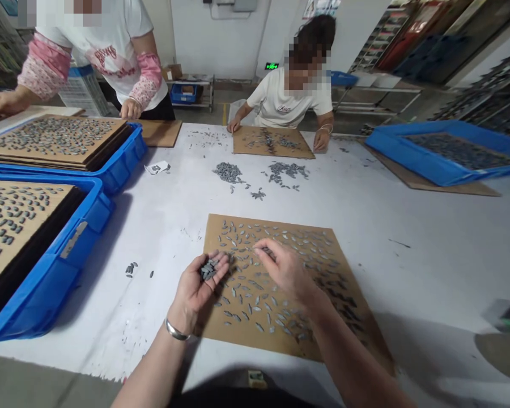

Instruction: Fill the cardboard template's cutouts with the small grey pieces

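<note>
Many gray leaf-shaped pieces (259, 327) lie spread across the brown board (276, 347), the left hand (200, 279) cupped open under more, likely against spilling, the right hand (285, 267) pinched nearly closed, its hold unclear.

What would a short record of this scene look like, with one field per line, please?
Left hand: palm up, cupping grey pieces
Right hand: curled over the brown board; its grip is unclear
Brown board: on the white table, scattered with grey pieces
Beyond it: loose piles of grey pieces
Left side: two blue trays holding piece-covered boards
Right side: another blue tray
Others: two people across the table
</note>
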`<action>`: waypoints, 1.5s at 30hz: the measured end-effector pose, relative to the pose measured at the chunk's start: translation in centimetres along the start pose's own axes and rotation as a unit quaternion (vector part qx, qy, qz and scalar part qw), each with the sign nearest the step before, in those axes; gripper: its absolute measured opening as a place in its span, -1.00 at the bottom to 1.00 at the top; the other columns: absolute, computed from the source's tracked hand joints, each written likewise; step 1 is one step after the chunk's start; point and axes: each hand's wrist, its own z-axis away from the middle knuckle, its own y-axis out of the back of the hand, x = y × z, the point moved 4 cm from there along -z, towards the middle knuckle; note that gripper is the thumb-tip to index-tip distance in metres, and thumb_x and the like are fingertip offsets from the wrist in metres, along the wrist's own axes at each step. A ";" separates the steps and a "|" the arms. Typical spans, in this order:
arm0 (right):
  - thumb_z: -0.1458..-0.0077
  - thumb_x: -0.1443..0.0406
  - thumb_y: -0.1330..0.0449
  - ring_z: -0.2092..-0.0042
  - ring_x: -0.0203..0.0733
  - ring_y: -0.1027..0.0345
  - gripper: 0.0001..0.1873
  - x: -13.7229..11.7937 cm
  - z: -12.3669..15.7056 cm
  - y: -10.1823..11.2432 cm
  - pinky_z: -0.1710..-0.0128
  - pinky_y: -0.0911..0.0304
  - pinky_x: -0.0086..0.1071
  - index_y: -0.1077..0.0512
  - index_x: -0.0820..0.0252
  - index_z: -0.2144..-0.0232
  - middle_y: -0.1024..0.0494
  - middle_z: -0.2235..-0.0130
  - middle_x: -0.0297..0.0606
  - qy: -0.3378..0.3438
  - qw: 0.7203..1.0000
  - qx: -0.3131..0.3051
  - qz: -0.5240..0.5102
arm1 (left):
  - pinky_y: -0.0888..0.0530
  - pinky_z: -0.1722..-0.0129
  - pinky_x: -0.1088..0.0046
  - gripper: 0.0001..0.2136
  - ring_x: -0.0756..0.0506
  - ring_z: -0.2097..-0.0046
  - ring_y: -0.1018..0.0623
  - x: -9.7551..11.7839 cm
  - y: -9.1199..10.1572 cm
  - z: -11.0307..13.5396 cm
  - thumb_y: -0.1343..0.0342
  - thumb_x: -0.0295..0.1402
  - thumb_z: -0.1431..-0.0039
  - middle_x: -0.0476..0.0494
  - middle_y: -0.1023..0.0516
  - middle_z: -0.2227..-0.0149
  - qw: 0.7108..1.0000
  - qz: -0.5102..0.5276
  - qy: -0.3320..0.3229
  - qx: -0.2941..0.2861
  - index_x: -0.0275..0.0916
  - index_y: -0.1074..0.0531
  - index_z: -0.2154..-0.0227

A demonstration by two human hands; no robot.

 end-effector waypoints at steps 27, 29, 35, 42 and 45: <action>-0.29 0.39 -0.10 0.19 -0.11 -0.48 -0.86 2.4 1.4 -0.1 0.17 -0.33 -0.30 -0.45 0.11 0.22 -0.60 0.21 -0.22 0.040 0.995 -0.038 0.089 | -0.62 0.34 0.52 -0.87 -0.07 0.30 -0.67 0.2 0.1 -0.1 -0.01 -0.56 -0.34 -0.31 -0.65 0.22 0.997 -0.019 -0.064 0.029 -0.36 -0.44 0.14; -0.27 0.42 -0.12 0.20 -0.11 -0.48 -0.86 3.3 1.9 -0.9 0.18 -0.32 -0.31 -0.45 0.11 0.26 -0.60 0.24 -0.23 0.041 0.988 -0.086 0.120 | -0.59 0.39 0.57 -0.87 -0.03 0.35 -0.65 0.9 0.0 0.0 -0.01 -0.57 -0.33 -0.29 -0.64 0.26 0.996 -0.009 -0.088 0.033 -0.35 -0.43 0.16; -0.30 0.43 -0.16 0.15 -0.09 -0.47 -0.86 3.5 2.8 -4.4 0.12 -0.33 -0.29 -0.48 0.13 0.28 -0.59 0.24 -0.22 0.069 0.970 -0.152 0.180 | -0.59 0.39 0.58 -0.88 -0.01 0.39 -0.61 1.1 -0.3 0.1 0.01 -0.59 -0.33 -0.26 -0.62 0.32 0.997 0.003 -0.077 0.006 -0.38 -0.42 0.19; -0.33 0.42 -0.11 0.13 -0.09 -0.48 -0.80 3.3 2.2 -2.9 0.11 -0.36 -0.28 -0.53 0.12 0.24 -0.60 0.22 -0.21 0.096 0.980 -0.092 0.146 | -0.62 0.32 0.49 -0.85 -0.06 0.34 -0.65 -0.3 -0.3 0.1 0.01 -0.50 -0.38 -0.33 -0.64 0.26 1.000 -0.019 -0.002 -0.001 -0.42 -0.46 0.17; -0.39 0.36 -0.08 0.12 -0.10 -0.48 -0.78 1.2 3.0 -1.1 0.08 -0.35 -0.28 -0.54 0.11 0.18 -0.61 0.18 -0.20 0.114 0.988 -0.040 0.099 | -0.64 0.20 0.39 -0.82 -0.12 0.26 -0.67 -1.9 -0.5 0.2 -0.02 -0.43 -0.39 -0.33 -0.63 0.27 0.996 -0.052 0.043 -0.055 -0.42 -0.49 0.21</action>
